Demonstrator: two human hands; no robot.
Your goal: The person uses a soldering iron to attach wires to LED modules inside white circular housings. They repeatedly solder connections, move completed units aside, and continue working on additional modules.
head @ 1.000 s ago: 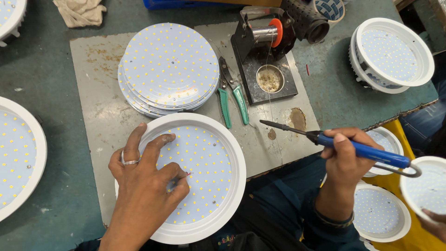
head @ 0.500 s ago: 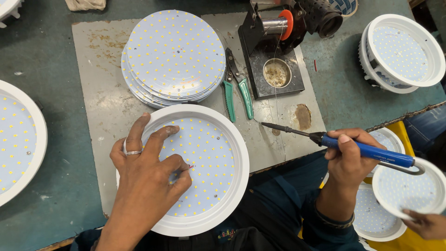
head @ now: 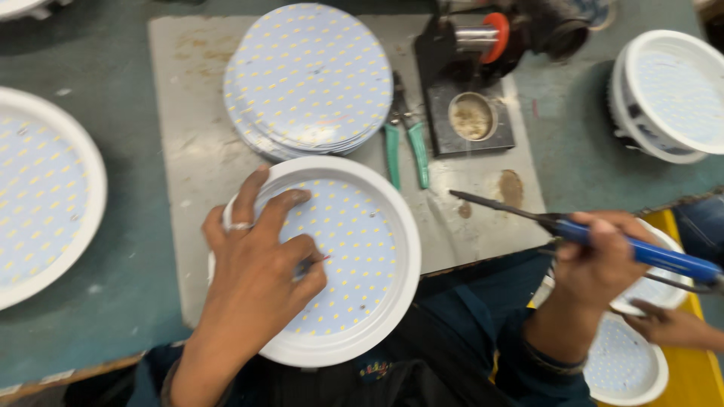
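A dull green tabletop fills the view, scuffed and flecked with pale specks. On its middle lies a grey mat, stained brown near its far left corner and scratched across its face. The tabletop runs out past the mat on the left, the far side and the right. Along the mat's near edge the tabletop ends in a worn wooden lip. Right of the mat, past the tabletop's edge, a yellow surface shows lower down. Light is even and soft.
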